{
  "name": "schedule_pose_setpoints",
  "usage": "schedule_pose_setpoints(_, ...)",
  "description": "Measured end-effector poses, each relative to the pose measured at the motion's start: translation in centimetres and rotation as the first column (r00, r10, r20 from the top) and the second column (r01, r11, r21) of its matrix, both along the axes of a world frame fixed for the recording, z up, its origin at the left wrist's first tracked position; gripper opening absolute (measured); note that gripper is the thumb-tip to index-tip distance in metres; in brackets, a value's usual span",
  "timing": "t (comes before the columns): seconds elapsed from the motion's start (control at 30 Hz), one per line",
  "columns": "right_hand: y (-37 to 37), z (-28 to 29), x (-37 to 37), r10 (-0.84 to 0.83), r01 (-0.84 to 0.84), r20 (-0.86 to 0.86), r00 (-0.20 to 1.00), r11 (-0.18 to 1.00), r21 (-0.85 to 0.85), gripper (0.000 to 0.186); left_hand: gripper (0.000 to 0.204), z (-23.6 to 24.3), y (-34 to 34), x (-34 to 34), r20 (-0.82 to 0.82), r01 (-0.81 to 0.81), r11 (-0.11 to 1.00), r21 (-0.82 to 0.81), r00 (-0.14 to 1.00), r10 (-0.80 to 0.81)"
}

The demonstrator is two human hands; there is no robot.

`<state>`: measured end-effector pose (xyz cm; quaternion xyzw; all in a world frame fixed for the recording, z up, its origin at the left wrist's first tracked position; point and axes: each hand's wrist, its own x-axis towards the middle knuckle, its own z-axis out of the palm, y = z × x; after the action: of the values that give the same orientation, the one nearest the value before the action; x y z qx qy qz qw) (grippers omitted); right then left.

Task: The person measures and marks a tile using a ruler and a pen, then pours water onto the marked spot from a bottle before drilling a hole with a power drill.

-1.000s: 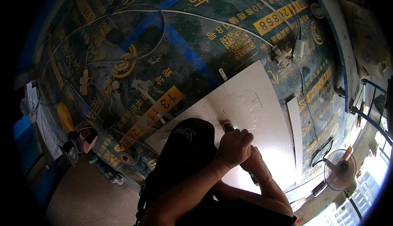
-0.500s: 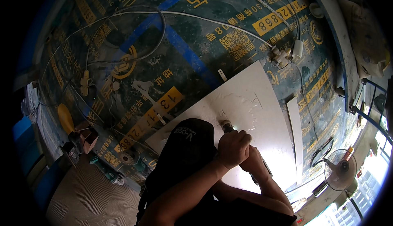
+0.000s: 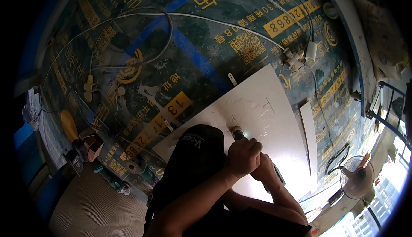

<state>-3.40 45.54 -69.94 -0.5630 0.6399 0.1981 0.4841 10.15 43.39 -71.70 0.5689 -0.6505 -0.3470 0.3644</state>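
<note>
A dark handheld power tool [image 3: 241, 137] is pressed tip-down against a white slab [image 3: 253, 95]. A short round bit shows at its front, beside a small bright light. My left hand [image 3: 244, 154] is closed round the tool's front part. Just behind it, my right hand [image 3: 262, 168] is wrapped round the tool's body, most of which the hands and forearm hide. Pale dust and smears ring the bit on the slab, and a dark T-shaped mark stands to its right. Black cloth [image 3: 199, 144] with light lettering covers the slab's near left part.
Green printed sheeting [image 3: 206, 44] with blue tape lies under the slab. A white cable [image 3: 223, 24] loops across it to a connector cluster [image 3: 295, 60]. A narrow white strip [image 3: 309, 138] and a fan [image 3: 357, 177] stand right. Green power tools [image 3: 110, 179] and combed mortar [image 3: 94, 207] lie left.
</note>
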Motion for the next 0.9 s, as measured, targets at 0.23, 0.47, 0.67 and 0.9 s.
schedule_pose_setpoints(0.23, -0.35, 0.27, 0.19, 0.001, -0.001, -0.002, 1.0, 1.0, 0.009, 0.035, 0.008, 0.09, -0.21, -0.03, 0.008, -0.012, 1.0, -0.001, 1.0, 0.012)
schedule_pose_setpoints(0.47, -0.44, 0.14, 0.22, 0.006, -0.006, -0.004, 1.0, 1.0, 0.023, 0.034, 0.01, 0.09, -0.48, 0.11, -0.024, -0.018, 1.0, 0.006, 1.0, 0.019)
schedule_pose_setpoints(0.67, -0.6, 0.31, 0.34, 0.007, -0.007, 0.014, 1.0, 1.0, -0.001, 0.033, 0.01, 0.32, -0.66, 0.21, -0.009, -0.001, 0.999, 0.035, 1.0, 0.001)
schedule_pose_setpoints(0.9, -0.56, -0.11, 0.23, 0.041, -0.041, -0.006, 0.999, 0.999, -0.001, 0.033, 0.01, 0.25, -0.85, 0.16, -0.013, -0.012, 1.0, 0.028, 1.0, 0.012)
